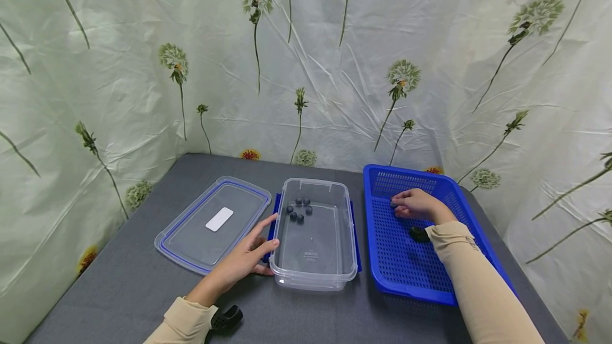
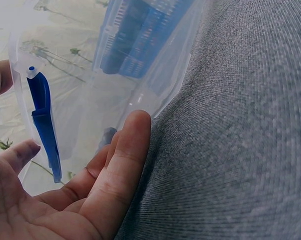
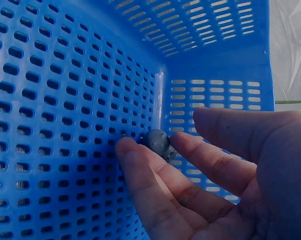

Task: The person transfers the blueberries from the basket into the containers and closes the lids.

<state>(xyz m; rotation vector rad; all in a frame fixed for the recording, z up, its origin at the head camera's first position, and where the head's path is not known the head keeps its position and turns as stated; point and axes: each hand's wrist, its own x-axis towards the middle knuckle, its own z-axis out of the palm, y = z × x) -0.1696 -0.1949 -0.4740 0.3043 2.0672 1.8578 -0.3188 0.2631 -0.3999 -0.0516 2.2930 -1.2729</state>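
In the head view a clear plastic container [image 1: 311, 275] stands mid-table, with several blueberries [image 1: 300, 218] on its floor toward the far left. My left hand [image 1: 244, 254] rests against the container's left side, thumb and fingers spread near the rim. Its fingers [image 2: 115, 185] lie fairly straight along the wall in the left wrist view, beside a blue side clip [image 2: 45, 125]. Inside a blue perforated basket [image 1: 373, 248], my right hand [image 1: 418, 206] has its fingers bent around a blueberry [image 3: 157, 142]. A second dark berry shows partly behind it in the right wrist view.
A clear lid [image 1: 191, 248] with a blue seal and a white label [image 1: 220, 219] lies left of the container. The table [image 1: 306, 317] has a grey cloth. A floral curtain [image 1: 325, 68] hangs behind and along the sides.
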